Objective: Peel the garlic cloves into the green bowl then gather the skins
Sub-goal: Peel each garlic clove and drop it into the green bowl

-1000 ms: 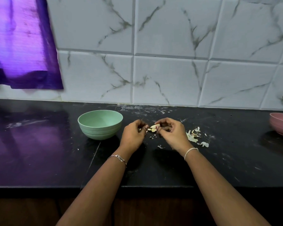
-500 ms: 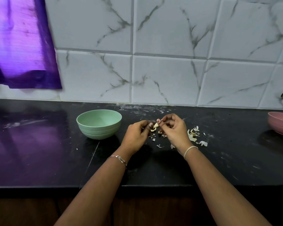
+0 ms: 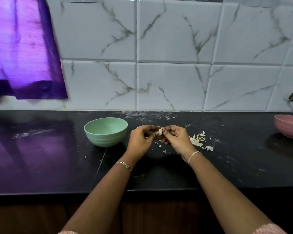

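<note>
Barer now, garlic clove [image 3: 160,132] in pinch grip of left hand [image 3: 140,141], right hand [image 3: 178,139], above black counter [image 3: 57,157].

Garlic clove [image 3: 160,132]: only a pale sliver shows. The rest is covered by the fingertips of the left hand [image 3: 140,141] and right hand [image 3: 178,139], which pinch it. Whether skin remains on it is too small to tell.
Skins [image 3: 197,141]: pile partly hidden behind the right hand.
Green bowl [image 3: 107,141]: near wall hides the floor.
Pink bowl [image 3: 287,127]: cut off by the right edge.
Curtain [image 3: 24,48]: blurred, cut off at left and top.
</note>
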Demonstrator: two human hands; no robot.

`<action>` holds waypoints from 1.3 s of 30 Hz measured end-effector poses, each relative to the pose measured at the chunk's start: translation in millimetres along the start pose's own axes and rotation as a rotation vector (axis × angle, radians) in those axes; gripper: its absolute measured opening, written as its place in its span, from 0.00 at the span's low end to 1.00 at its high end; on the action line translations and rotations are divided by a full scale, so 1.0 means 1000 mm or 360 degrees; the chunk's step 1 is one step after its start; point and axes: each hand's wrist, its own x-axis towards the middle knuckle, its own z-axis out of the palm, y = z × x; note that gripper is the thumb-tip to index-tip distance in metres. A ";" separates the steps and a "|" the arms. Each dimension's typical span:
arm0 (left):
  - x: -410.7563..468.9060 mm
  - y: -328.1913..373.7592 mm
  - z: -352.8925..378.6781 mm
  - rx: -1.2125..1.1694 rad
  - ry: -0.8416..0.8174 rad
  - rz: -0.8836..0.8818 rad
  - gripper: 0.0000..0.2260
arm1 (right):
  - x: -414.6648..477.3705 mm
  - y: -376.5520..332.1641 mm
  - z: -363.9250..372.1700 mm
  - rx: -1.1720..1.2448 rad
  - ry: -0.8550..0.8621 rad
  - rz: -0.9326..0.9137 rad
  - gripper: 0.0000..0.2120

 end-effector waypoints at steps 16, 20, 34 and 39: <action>0.014 0.013 -0.109 0.1461 0.0380 -0.0180 0.10 | -0.023 -0.004 0.023 -0.1483 -0.0660 -0.0047 0.23; 0.013 0.007 -0.127 0.1678 0.0107 -0.0363 0.10 | -0.037 -0.008 0.040 -0.1853 -0.0991 -0.0038 0.30; 0.004 0.032 -0.074 0.1113 -0.0096 0.0513 0.09 | -0.023 0.000 -0.020 -0.2165 -0.0626 0.0277 0.32; 0.003 0.008 -0.040 0.1075 -0.0432 0.0222 0.13 | -0.025 -0.002 -0.018 -0.2287 -0.0199 -0.0130 0.23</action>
